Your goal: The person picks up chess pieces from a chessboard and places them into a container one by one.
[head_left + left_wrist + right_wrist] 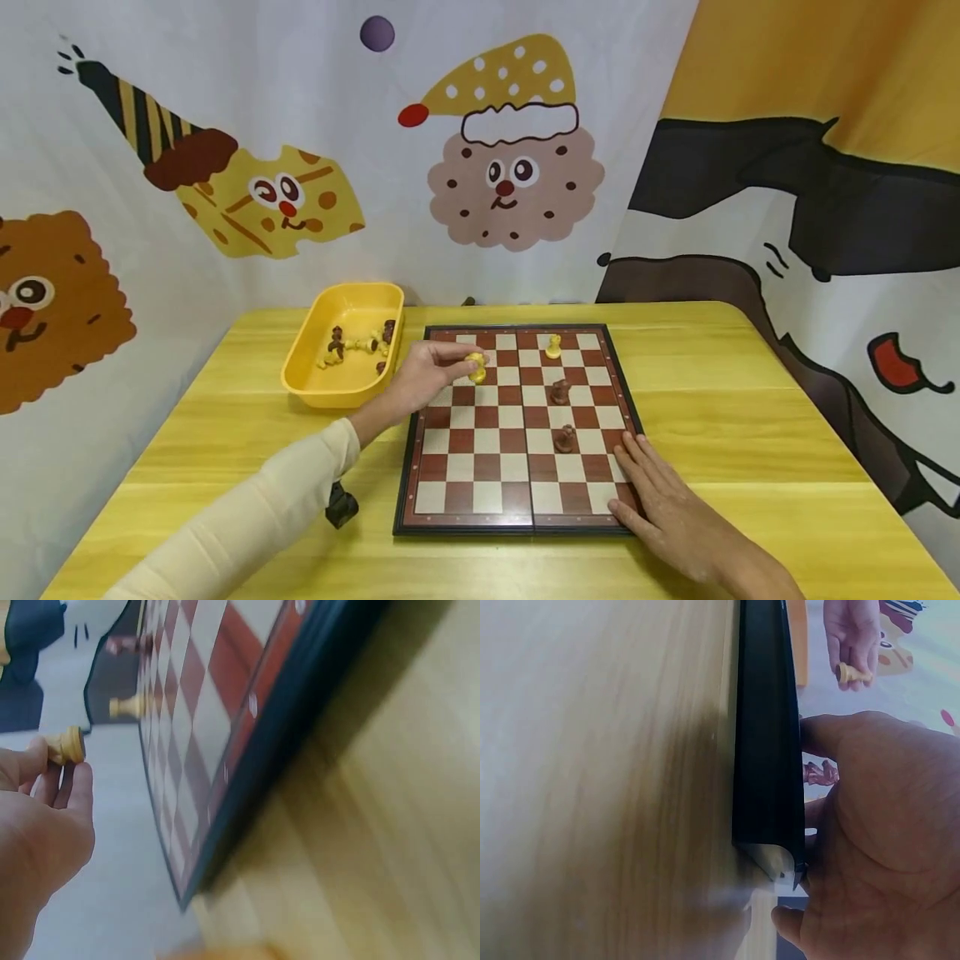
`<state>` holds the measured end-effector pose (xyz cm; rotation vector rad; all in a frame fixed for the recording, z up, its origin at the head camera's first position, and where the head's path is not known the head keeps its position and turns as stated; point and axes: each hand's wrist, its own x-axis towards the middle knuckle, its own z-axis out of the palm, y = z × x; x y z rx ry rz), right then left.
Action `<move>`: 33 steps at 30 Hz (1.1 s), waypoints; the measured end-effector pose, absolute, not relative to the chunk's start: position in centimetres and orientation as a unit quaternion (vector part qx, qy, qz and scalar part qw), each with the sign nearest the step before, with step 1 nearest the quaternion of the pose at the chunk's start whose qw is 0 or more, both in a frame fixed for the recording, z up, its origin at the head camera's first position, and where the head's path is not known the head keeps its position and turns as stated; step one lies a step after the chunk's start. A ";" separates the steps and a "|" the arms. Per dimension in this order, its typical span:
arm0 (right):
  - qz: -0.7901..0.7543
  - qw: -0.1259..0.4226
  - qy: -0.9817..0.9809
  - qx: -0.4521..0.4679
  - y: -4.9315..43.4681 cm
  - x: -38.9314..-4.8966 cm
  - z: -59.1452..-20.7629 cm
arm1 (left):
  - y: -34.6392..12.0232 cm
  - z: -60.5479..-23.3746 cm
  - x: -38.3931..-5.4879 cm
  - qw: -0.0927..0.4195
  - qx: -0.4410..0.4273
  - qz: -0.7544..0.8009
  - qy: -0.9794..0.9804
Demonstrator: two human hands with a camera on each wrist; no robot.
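My left hand [429,377] pinches a yellow chess piece [477,368] between thumb and fingers over the far left part of the chessboard [486,496]. In the left wrist view the yellow chess piece [69,745] shows its round base, held off the board. My right hand [667,517] rests on the board's near right corner, fingers extended; in the right wrist view it lies against the dark board edge [769,735]. On the board's right half stand another yellow piece [553,347] and two brown pieces, one mid-board [560,392], one nearer [565,438].
A yellow plastic tub [296,382] with several yellow and brown chess pieces stands left of the board. The wood-grain table [720,375] extends on both sides. Behind it hangs a cartoon-printed cloth [300,100]. A small black object [342,506] shows beneath the left sleeve.
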<state>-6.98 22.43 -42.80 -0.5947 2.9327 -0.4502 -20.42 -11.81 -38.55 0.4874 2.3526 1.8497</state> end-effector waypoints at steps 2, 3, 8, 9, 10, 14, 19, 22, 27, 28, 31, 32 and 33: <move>-0.153 0.060 0.967 -0.195 22.5 -6.9 -42.8 | -12.9 -38.5 -20.7 0.038 0.158 0.605 0.779; -0.154 0.060 0.967 -0.194 22.6 -6.9 -42.8 | -13.4 -38.4 -20.9 0.031 0.159 0.605 0.779; -0.148 0.051 0.968 -0.197 22.6 -6.8 -42.8 | -16.0 -38.2 -21.4 -0.004 0.149 0.609 0.779; -0.146 0.050 0.968 -0.199 22.6 -6.8 -42.9 | -16.6 -38.1 -21.3 -0.010 0.137 0.610 0.781; -0.147 0.049 0.967 -0.200 22.6 -6.8 -42.9 | -17.1 -38.0 -21.3 -0.017 0.125 0.606 0.785; -0.146 0.051 0.967 -0.201 22.4 -6.8 -43.1 | -18.8 -37.8 -21.5 -0.040 0.070 0.604 0.793; -0.143 0.048 0.968 -0.199 22.4 -6.9 -43.1 | -20.1 -37.6 -21.5 -0.063 0.026 0.609 0.790; -0.142 0.051 0.968 -0.199 22.4 -6.9 -43.1 | -20.6 -37.6 -21.6 -0.078 0.013 0.603 0.794; -0.140 0.049 0.969 -0.200 22.4 -6.9 -43.1 | -21.4 -37.6 -21.7 -0.109 -0.023 0.605 0.788; -0.141 0.049 0.969 -0.199 22.4 -6.9 -43.1 | -21.6 -37.7 -21.8 -0.115 -0.029 0.608 0.785; -0.139 0.051 0.969 -0.199 22.4 -6.8 -43.1 | -21.8 -37.7 -21.8 -0.117 -0.036 0.618 0.777; -0.137 0.051 0.969 -0.199 22.5 -6.8 -43.1 | -21.9 -37.7 -21.8 -0.116 -0.033 0.623 0.773; -0.136 0.050 0.969 -0.199 22.5 -6.9 -43.0 | -21.9 -37.7 -21.8 -0.114 -0.028 0.632 0.766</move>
